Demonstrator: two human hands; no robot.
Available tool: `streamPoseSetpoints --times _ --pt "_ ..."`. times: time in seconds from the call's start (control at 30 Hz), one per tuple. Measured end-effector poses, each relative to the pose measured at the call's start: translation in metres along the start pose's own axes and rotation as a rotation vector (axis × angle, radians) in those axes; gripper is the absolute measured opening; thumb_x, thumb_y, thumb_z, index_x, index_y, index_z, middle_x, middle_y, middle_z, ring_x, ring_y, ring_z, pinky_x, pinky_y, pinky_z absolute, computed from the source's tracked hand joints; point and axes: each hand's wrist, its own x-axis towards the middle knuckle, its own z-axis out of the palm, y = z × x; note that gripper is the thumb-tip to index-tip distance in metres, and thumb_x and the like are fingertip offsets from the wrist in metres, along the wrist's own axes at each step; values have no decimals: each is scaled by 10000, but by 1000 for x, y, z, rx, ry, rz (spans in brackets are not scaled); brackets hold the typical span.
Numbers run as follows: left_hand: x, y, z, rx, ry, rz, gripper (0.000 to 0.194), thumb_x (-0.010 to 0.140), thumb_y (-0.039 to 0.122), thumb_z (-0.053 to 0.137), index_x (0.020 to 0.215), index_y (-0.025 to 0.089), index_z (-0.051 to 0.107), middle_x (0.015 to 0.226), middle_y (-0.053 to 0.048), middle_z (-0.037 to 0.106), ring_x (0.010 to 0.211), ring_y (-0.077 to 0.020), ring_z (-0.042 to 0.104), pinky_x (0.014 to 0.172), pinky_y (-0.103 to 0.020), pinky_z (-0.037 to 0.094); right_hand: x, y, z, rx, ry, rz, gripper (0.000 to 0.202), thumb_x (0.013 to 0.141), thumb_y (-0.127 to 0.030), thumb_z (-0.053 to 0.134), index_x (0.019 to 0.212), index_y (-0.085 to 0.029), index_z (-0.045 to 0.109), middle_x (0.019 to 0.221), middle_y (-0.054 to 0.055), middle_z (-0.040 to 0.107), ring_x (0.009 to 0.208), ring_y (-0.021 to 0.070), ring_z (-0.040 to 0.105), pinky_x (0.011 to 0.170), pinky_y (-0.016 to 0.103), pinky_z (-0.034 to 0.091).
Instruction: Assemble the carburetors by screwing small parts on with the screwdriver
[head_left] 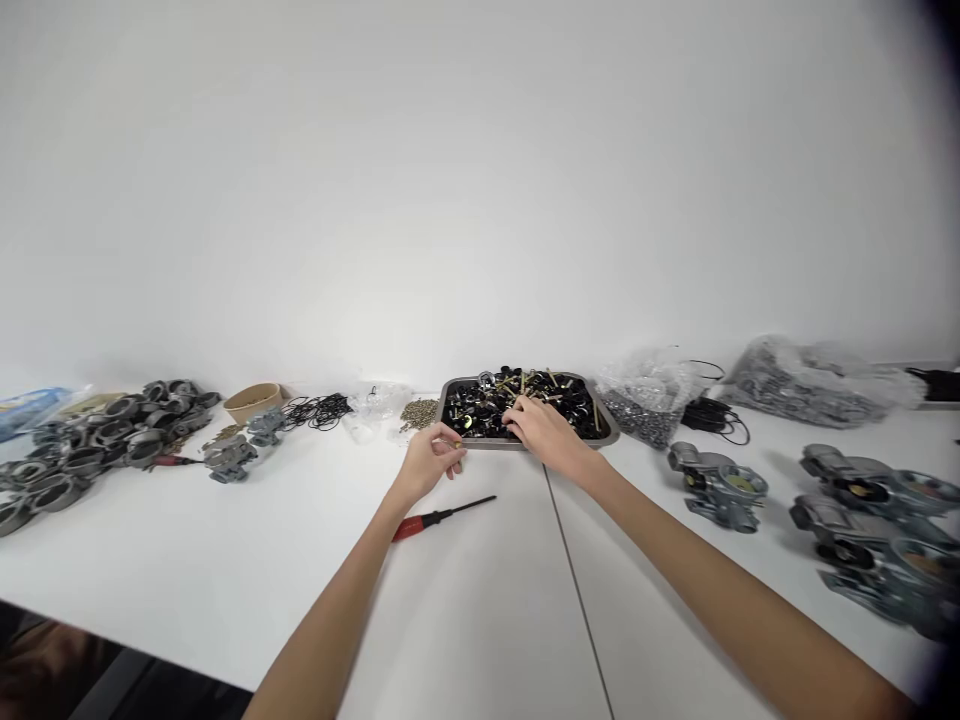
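Observation:
A grey tray (613,428) full of small black and brass-coloured parts stands against the wall. My right hand (541,430) reaches over its front edge, fingers bent down among the black parts; what the fingertips touch is hidden. By the tray's front left corner is my left hand (433,462), its thumb and fingers pinched together on something too small to make out. A screwdriver (435,518) with a red and black handle lies on the white table beside my left forearm. Left of the tray is a small pile of brass pieces (420,413).
Grey metal housings (112,430) are heaped at the left, near a round tan container (253,402) and black rings (319,410). Plastic bags of parts (652,400) stand right of the tray. Assembled metal units (724,485) sit at the right.

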Motion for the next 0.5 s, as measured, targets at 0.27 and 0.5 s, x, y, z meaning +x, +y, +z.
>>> streamPoseSetpoints --times 0.27,0.5 --pt "5 -21 -4 146 6 -38 127 749 192 663 835 148 582 603 9 584 490 -116 574 475 -229 461 -3 0 -3 1 67 -31 195 881 -46 508 818 -156 657 939 120 599 865 250 565 765 350 410" --pt "12 -32 -21 366 59 40 133 716 215 679 840 172 655 753 -20 611 641 -131 540 568 -237 420 5 3 -24 268 226 124 184 932 -266 501 905 -171 656 960 80 647 866 203 604 781 330 488"
